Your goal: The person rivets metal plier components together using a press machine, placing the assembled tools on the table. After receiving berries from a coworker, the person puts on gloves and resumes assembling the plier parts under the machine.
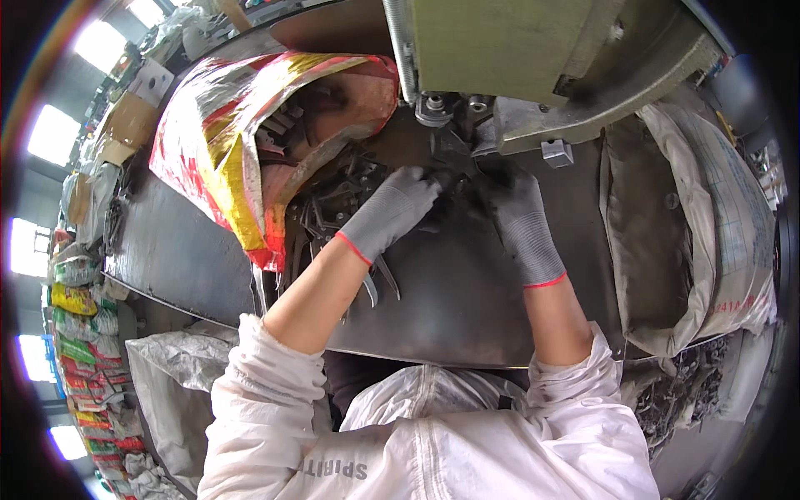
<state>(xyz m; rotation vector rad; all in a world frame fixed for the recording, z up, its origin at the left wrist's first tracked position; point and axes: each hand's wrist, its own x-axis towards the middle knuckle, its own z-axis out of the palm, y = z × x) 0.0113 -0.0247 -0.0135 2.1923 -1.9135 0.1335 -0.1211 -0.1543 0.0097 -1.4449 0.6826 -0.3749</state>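
Note:
Both my hands wear grey gloves with red cuffs and reach to the tooling (450, 137) under the machine head. My left hand (396, 207) is closed, its fingers bent toward a dark spot just in front of the tooling. My right hand (523, 221) also bends its fingers inward there, closed and partly lost in shadow. Whatever the fingers hold is too dark to make out. Beside my left hand lies a heap of loose metal pieces (321, 204), some of them long and curved.
A red, yellow and white sack (221, 158) lies open at the left with metal pieces inside. The green machine head (500, 46) overhangs the dark metal table (433, 308). At right sits an open whitish sack (708, 250). Scrap (679, 392) lies below it.

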